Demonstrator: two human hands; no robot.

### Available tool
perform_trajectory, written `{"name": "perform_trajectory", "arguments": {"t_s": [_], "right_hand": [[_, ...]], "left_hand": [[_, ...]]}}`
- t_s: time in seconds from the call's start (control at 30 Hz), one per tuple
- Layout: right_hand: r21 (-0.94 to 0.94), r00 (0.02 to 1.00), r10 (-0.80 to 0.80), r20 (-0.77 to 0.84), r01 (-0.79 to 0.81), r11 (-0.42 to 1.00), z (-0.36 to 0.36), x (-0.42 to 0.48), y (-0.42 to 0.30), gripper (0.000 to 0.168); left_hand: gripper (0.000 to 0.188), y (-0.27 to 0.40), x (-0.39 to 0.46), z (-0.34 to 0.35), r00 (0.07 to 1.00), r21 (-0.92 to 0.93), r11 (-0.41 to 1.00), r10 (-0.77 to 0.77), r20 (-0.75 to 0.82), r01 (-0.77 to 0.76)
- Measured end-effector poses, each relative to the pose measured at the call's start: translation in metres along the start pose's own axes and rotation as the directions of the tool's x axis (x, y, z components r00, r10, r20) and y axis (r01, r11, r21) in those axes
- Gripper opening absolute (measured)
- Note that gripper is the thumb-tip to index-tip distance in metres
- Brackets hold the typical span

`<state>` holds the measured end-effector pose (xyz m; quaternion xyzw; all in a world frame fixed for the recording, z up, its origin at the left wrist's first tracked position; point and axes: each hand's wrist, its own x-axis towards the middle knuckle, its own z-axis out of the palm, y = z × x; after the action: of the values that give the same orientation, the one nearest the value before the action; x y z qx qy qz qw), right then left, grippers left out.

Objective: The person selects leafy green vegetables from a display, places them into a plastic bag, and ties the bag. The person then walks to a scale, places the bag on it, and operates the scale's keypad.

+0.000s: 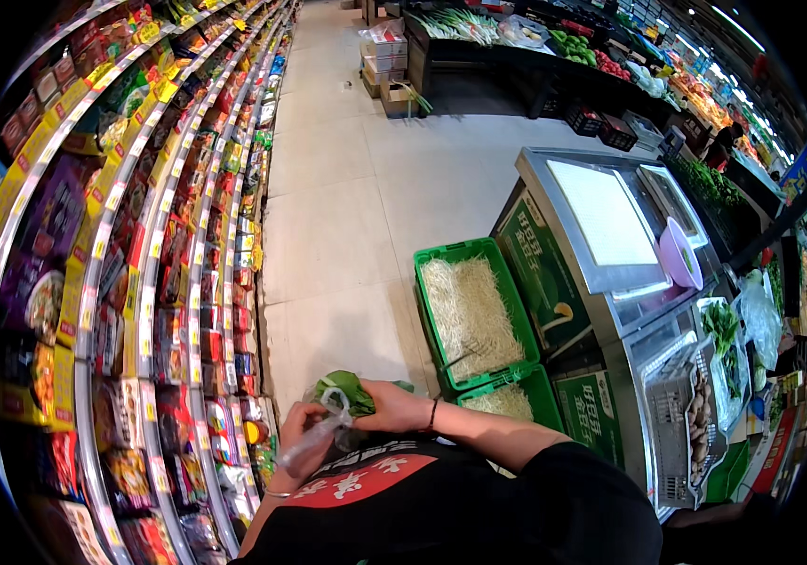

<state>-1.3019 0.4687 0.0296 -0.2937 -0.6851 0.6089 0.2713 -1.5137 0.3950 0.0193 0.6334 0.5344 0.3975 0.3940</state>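
Observation:
Close to my body, both hands meet around a leafy green vegetable (355,395). My right hand (395,409), a dark band at its wrist, grips the leaves from the right. From the left, my left hand (301,432) holds a clear plastic bag (336,418) against the same greens. The bag looks twisted, and part of it hangs down over my left palm. How far the bag covers the greens is hard to tell. My fingertips are partly hidden behind the leaves and the plastic.
Shelves of packaged food (163,282) line my left. At right, green crates of bean sprouts (474,318) stand beside a metal display counter (587,233) carrying a pink basin (680,254) and a grey basket (671,431). Cardboard boxes (383,60) and a vegetable stand (477,53) are farther ahead.

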Motion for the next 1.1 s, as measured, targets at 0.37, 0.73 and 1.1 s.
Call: {"name": "perform_trajectory", "arguments": {"t_s": [0.37,0.73,1.1], "right_hand": [[0.154,0.899,0.297,-0.323,-0.26,0.953,-0.156,0.2,0.01,0.043],[0.207,0.68,0.343,-0.648,-0.276,0.939,-0.336,0.309,0.037,0.044],[0.134,0.598,0.132,-0.791,-0.042,0.99,-0.632,0.392,0.051,0.029]], "left_hand": [[0.032,-0.048,0.328,-0.054,0.933,0.081,0.992,0.067,0.355,-0.102],[0.019,-0.064,0.605,-0.003,0.87,-0.232,0.966,0.212,0.444,-0.117],[0.01,0.039,0.932,0.094,0.498,-0.119,0.986,0.045,0.866,0.119]]}}
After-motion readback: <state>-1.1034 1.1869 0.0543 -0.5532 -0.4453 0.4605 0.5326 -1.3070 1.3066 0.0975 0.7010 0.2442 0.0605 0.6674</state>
